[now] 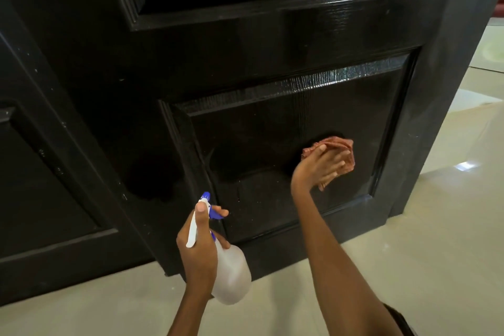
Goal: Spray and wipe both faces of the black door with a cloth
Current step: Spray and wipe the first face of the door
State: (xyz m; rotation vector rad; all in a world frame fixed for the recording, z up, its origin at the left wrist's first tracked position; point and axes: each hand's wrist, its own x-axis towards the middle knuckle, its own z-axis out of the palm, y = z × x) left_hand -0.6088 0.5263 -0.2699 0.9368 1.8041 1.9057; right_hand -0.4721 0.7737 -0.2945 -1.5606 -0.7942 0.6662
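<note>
The glossy black door fills most of the view, with raised panels. My right hand presses a bunched reddish cloth flat against the door's lower panel, right of its middle. My left hand grips a translucent spray bottle with a white and blue trigger head, its nozzle pointing up toward the door's lower left part. One finger rests on the blue trigger. Damp, darker patches show on the door to the left of the cloth.
A second black door leaf or frame stands at the left, meeting the door at an angle. Pale shiny floor tiles run under and to the right of the door, where the floor opens into another room.
</note>
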